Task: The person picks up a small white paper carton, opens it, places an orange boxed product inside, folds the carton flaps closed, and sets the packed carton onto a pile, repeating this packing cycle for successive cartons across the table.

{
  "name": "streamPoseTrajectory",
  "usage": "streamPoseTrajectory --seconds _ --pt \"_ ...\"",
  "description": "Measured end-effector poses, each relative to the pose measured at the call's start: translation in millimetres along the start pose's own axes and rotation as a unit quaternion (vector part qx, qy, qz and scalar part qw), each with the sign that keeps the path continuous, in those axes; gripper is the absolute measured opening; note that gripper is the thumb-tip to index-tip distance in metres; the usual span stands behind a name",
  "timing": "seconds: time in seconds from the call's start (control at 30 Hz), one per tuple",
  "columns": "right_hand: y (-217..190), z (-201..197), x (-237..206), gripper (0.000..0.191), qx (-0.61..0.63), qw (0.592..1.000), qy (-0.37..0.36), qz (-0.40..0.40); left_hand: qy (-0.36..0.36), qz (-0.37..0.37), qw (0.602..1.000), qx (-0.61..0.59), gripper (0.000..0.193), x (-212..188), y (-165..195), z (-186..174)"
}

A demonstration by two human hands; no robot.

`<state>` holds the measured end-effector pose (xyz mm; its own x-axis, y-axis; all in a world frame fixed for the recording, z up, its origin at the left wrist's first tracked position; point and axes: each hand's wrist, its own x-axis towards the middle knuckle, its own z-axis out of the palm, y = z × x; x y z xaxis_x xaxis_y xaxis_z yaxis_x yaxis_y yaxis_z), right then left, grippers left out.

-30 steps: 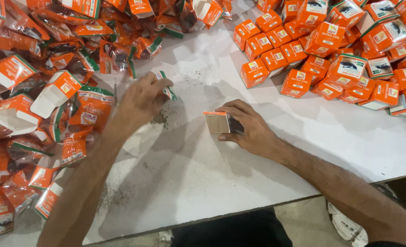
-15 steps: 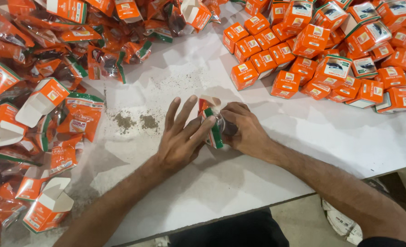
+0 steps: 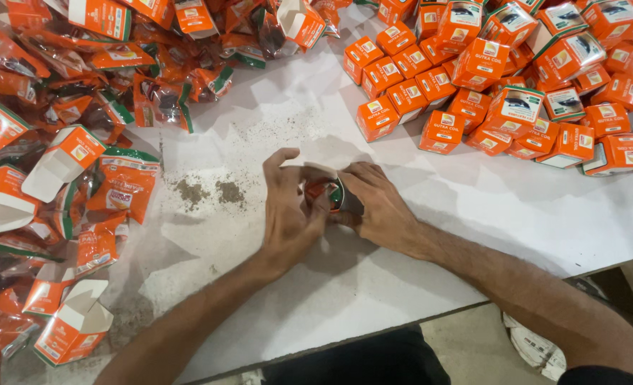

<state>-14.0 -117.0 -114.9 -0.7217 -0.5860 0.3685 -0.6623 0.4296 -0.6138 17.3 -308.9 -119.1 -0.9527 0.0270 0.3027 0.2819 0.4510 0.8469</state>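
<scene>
In the middle of the white table, my left hand and my right hand meet around one small orange carton. My right hand grips the carton from the right side. My left hand's fingers press a red and green plastic packet into the carton's open end. Most of the carton and packet is hidden by my fingers.
Closed orange cartons lie heaped at the back right. Loose plastic packets and open empty cartons crowd the left side. Dark powder is spilled left of my hands. The table's front edge runs diagonally below my forearms.
My left hand brought a packet from the left pile over to the carton in my right hand. Its fingers have since curled in, pushing the packet deeper into the carton.
</scene>
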Motion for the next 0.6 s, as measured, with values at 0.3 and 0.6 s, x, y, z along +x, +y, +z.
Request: streamPoseTrajectory --seconds 0.3,0.6 --pt "2.6 7.7 -13.3 0.062 0.083 0.991 0.032 0.101 -0.068 -0.148 0.977 -0.137 0.014 17.7 -31.5 12.9" --pt "-4.8 4.7 -13.5 0.056 -0.144 0.984 0.042 -0.096 -0.213 -0.237 0.841 -0.437 0.036 21.7 -12.5 -30.2"
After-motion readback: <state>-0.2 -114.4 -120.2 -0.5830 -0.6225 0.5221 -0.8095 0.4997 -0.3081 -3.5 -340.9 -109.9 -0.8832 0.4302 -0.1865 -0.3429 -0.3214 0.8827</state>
